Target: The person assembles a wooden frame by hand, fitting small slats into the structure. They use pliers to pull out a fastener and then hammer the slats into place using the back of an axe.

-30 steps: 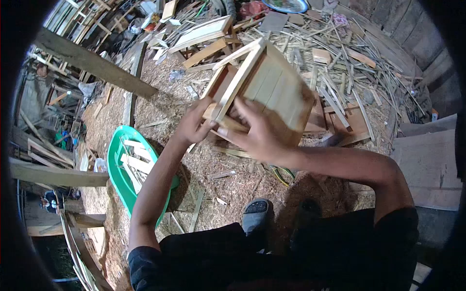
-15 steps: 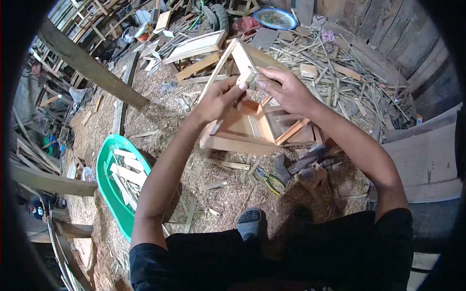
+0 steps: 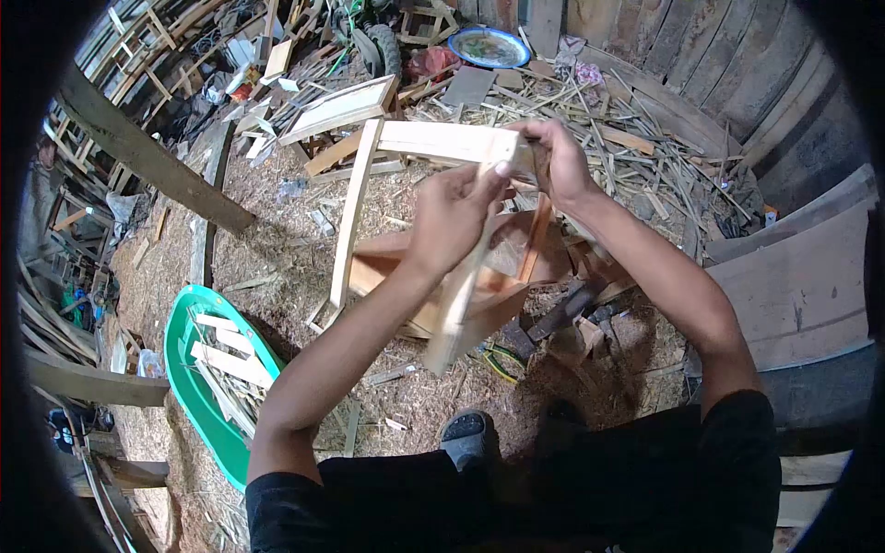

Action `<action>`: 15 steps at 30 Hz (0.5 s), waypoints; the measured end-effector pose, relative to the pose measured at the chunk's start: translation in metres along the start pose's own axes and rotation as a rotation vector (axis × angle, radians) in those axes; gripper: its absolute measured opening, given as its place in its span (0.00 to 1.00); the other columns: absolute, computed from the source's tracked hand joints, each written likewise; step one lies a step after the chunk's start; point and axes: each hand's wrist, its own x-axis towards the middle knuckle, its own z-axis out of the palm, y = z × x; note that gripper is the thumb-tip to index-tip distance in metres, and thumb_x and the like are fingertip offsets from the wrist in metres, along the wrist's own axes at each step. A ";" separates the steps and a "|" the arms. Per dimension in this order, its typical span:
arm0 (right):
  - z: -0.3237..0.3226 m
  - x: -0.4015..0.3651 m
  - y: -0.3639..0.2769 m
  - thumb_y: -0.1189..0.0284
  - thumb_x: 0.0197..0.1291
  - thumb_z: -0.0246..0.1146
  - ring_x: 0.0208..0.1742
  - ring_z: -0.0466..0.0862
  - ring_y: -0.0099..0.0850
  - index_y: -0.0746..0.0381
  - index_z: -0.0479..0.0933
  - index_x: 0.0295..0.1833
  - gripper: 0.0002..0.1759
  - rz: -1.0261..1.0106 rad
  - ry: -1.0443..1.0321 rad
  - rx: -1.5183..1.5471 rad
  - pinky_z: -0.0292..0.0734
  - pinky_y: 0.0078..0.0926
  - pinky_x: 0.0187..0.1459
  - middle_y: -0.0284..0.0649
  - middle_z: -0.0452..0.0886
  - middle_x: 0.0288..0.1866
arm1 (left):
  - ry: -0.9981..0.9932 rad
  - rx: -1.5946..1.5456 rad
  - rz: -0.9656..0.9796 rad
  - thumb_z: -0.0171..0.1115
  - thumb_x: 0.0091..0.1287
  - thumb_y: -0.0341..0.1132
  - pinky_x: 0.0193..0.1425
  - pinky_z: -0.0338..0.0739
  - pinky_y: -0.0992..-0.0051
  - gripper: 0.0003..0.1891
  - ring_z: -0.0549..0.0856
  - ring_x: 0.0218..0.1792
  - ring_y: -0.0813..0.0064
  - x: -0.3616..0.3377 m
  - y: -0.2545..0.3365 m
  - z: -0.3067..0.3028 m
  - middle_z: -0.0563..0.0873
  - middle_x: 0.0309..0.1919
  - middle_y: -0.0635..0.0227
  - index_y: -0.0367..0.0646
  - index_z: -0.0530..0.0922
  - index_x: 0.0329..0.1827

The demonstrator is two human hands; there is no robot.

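Observation:
A pale wooden frame (image 3: 442, 138) is held up in front of me, with one leg hanging down at the left and another slanting toward me, partly blurred. My left hand (image 3: 452, 221) is closed around the near leg just below the corner. At that same corner, my right hand (image 3: 560, 166) grips the end of the top rail, its fingers partly hidden behind the wood. Beneath the hands an open wooden box (image 3: 502, 309) rests on the ground, partly covered by the frame and my left arm. Yellow-handled pliers (image 3: 501, 363) lie near it, beside a hammer-like tool (image 3: 562, 311).
A green tub (image 3: 175, 355) of wood offcuts stands at the left. A slanting post (image 3: 157, 152) rises beyond it. Scrap wood, a light panel (image 3: 341, 109) and a blue-rimmed tray (image 3: 489, 46) lie at the back. Boards (image 3: 793, 286) lean at the right.
The wooden frame has turned in my hands, so its top rail now runs across the view and one leg points toward me. My right hand has shifted slightly right.

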 end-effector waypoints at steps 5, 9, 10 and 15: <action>0.005 0.004 0.015 0.34 0.61 0.56 0.26 0.79 0.28 0.62 0.77 0.31 0.37 0.269 0.379 -0.007 0.75 0.25 0.30 0.35 0.78 0.25 | -0.240 -0.013 -0.136 0.55 0.76 0.50 0.41 0.79 0.75 0.25 0.84 0.33 0.79 -0.003 -0.017 0.009 0.87 0.40 0.59 0.32 0.80 0.56; -0.030 0.013 0.054 0.39 0.65 0.54 0.14 0.73 0.29 0.60 0.75 0.21 0.35 0.316 0.331 0.084 0.71 0.25 0.20 0.36 0.75 0.17 | -0.405 0.345 -0.152 0.57 0.75 0.44 0.51 0.79 0.69 0.21 0.87 0.43 0.70 -0.023 -0.004 -0.033 0.89 0.36 0.56 0.29 0.82 0.48; -0.048 0.015 0.071 0.41 0.66 0.53 0.14 0.73 0.29 0.59 0.74 0.17 0.35 0.269 0.294 0.024 0.70 0.25 0.19 0.36 0.75 0.17 | -0.341 0.124 -0.169 0.55 0.76 0.41 0.45 0.82 0.70 0.19 0.89 0.39 0.70 -0.029 -0.015 -0.052 0.89 0.34 0.57 0.31 0.83 0.47; -0.093 0.019 0.074 0.50 0.68 0.48 0.25 0.76 0.41 0.60 0.73 0.14 0.34 0.298 -0.153 0.398 0.74 0.41 0.34 0.48 0.74 0.17 | 0.258 0.090 -0.133 0.35 0.80 0.53 0.61 0.72 0.64 0.28 0.81 0.54 0.67 -0.052 -0.065 -0.133 0.85 0.46 0.57 0.39 0.78 0.53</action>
